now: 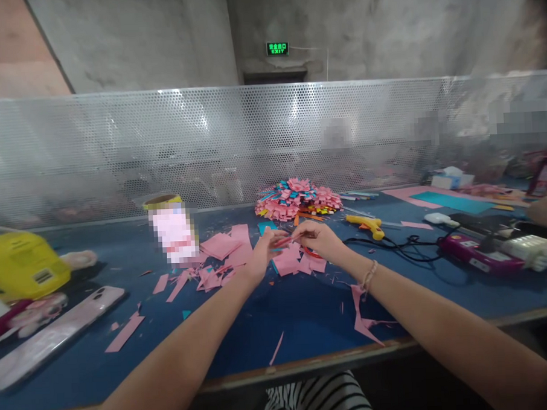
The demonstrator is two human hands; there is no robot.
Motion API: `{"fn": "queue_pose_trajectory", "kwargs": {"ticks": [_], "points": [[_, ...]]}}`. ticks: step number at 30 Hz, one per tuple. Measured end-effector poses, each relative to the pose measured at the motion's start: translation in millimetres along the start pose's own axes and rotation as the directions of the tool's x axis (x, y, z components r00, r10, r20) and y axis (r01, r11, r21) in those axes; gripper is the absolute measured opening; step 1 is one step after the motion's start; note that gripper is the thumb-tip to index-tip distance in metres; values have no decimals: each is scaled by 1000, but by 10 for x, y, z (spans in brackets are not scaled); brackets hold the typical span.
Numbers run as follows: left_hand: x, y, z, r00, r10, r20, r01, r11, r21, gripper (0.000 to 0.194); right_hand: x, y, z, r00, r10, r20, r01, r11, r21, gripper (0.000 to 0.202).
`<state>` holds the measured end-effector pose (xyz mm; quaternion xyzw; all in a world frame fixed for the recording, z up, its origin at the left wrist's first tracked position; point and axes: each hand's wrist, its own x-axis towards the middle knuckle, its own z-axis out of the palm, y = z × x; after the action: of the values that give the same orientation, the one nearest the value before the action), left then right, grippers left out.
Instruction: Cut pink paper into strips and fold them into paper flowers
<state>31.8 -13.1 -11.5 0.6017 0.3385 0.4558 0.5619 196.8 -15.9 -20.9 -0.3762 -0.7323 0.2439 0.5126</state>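
Both hands meet over the middle of the blue table [279,325]. My left hand [265,250] has its fingers closed on a small piece of pink paper [288,239]. At the other end of that piece, my right hand [319,238] pinches it, with a bracelet at the wrist. Pink paper pieces [287,262] lie under the hands, and something red-orange shows below the right fingers. Just behind is a heap of folded pink, blue and yellow paper [295,199]. More pink sheets and scraps [223,246] lie left of my left hand.
A phone [57,335], a yellow container [26,264] and a can [172,230] stand or lie left. Right are a yellow glue gun [365,224], cables, a purple power strip [479,253] and a tissue box [452,178]. A perforated metal screen [207,147] rises behind.
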Motion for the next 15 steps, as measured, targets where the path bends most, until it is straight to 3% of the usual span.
{"fn": "queue_pose_trajectory", "kwargs": {"ticks": [2,4,7,11,13,15], "points": [[-15,9,18,999,-35,15,35,999,7,41,-7,-23,-22,998,-66,16,66,998,-20,22],[-29,16,32,999,-33,18,31,995,100,29,-14,-47,-35,997,-81,5,81,996,-29,28],[-37,23,34,1000,4,30,-10,976,218,14,-5,-72,-47,997,-72,5,73,997,-12,26],[-18,24,6,999,49,-17,-43,971,235,13,33,-30,-110,1000,23,-13,-23,1000,6,18],[-11,25,-6,996,62,-63,-46,972,232,13,32,46,-168,995,88,-35,-93,982,-163,16],[-15,31,-4,994,40,-103,-19,981,193,9,7,145,-221,991,128,30,-98,867,-489,11]]}}
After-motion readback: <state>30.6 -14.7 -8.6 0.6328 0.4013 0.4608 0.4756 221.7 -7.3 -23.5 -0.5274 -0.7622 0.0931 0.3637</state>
